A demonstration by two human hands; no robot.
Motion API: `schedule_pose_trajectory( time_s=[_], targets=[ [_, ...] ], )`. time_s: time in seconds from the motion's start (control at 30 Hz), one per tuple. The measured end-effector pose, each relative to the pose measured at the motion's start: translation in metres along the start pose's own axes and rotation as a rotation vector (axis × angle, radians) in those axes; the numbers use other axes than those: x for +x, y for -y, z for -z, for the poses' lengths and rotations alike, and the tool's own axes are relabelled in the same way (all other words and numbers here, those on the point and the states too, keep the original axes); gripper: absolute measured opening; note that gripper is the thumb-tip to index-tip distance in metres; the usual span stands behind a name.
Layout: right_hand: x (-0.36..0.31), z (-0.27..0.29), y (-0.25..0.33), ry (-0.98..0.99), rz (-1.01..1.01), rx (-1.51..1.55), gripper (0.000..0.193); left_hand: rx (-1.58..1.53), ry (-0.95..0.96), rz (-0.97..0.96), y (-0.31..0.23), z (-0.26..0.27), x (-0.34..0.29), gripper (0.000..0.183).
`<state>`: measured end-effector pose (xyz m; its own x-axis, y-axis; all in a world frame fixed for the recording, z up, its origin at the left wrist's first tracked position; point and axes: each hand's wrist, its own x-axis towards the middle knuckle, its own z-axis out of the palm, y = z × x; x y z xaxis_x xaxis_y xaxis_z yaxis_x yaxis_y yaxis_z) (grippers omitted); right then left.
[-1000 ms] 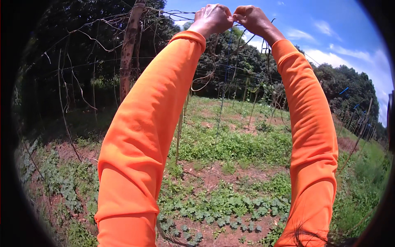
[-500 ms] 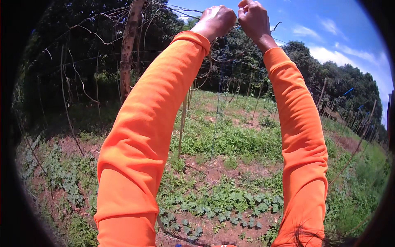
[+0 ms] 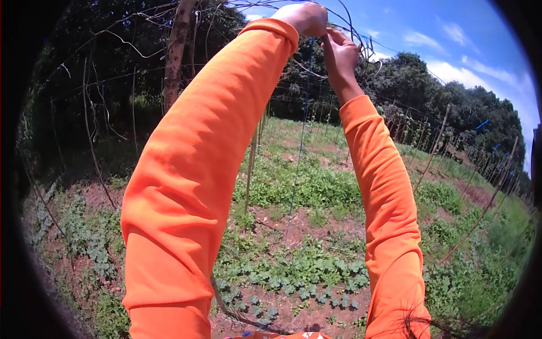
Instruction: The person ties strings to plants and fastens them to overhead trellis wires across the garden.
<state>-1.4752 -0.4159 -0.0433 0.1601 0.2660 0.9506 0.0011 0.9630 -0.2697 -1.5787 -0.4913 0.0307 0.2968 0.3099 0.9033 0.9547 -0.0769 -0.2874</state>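
Low leafy crops are covering reddish soil, with trees standing behind and a wooden post rising at left. I am holding my left hand overhead among dry vine stems; its fingers are facing away, so I am not able to tell its grip. My right hand is reaching up just beside it, fingers bunched, any pinch being unclear. Blue string is hanging below my left hand.

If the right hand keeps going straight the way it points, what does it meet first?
Most likely the left hand, just up and left of the right hand; depth there is unclear.
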Motion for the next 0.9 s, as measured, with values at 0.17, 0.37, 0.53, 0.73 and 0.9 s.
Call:
schedule_pose_trajectory(
  time_s=[0.17, 0.37, 0.53, 0.73, 0.9],
  targets=[
    [0.0, 0.002, 0.012, 0.088, -0.038, -0.13, 0.021, 0.099, -0.188, 0.064, 0.003, -0.017, -0.016, 0.063],
    [0.002, 0.04, 0.036, 0.255, 0.554, -0.664, 0.011, -0.053, -0.416, 0.26, -0.03, -0.024, -0.051, 0.038],
    [0.012, 0.046, 0.05, 0.411, 0.794, -0.894, 0.008, -1.295, -0.258, 0.62, -0.01, -0.041, -0.067, 0.026],
    [0.051, 0.045, 0.072, 0.717, 1.321, -0.938, 0.017, -1.321, -0.204, 0.367, -0.004, -0.052, -0.072, 0.03],
    [0.09, 0.037, 0.079, 0.693, 1.342, -0.898, 0.017, -0.844, -0.325, 0.477, -0.038, -0.025, -0.057, 0.028]
  ],
)
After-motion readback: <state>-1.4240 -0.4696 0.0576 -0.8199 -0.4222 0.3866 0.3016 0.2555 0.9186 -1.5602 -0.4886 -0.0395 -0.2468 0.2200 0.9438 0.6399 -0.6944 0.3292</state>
